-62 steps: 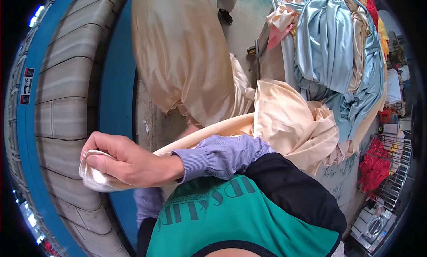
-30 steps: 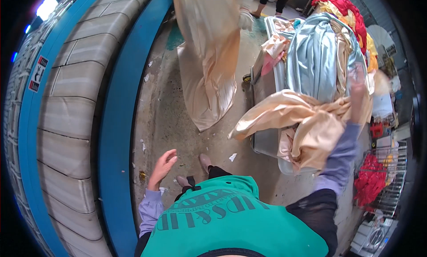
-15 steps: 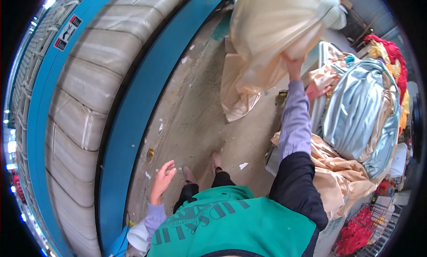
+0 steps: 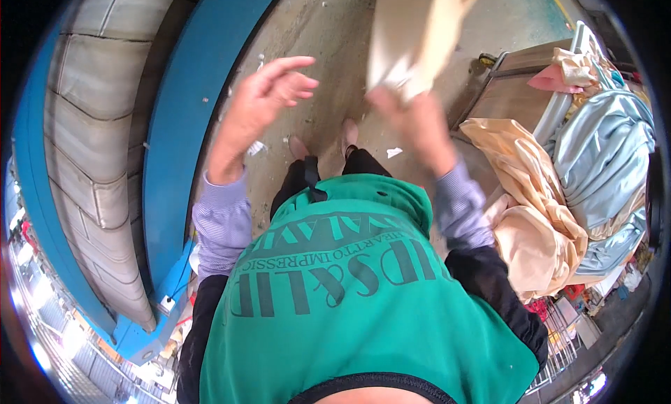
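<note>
A beige satin cloth [image 4: 423, 33] stretches from the top edge down to my right hand [image 4: 416, 124]. Motion blurs this hand, but its fingers are closed on the cloth's near end. My left hand [image 4: 262, 103] is raised to the left of the cloth, apart from it and holding nothing. Its fingers are spread and point toward the cloth. Where the far end of the cloth goes is outside the picture.
A long ironing machine with a padded, cloth-covered belt [image 4: 91, 124] and blue frame [image 4: 185, 89] runs along my left. To the right stands a wheeled cart [image 4: 517, 89], heaped with light blue satin [image 4: 604, 152] and more beige cloth [image 4: 531, 215]. Scraps litter the concrete floor [image 4: 328, 61].
My right hand has come down and back toward my body, drawing the beige cloth with it. My left hand has risen from beside my leg toward the cloth. The view has shifted.
</note>
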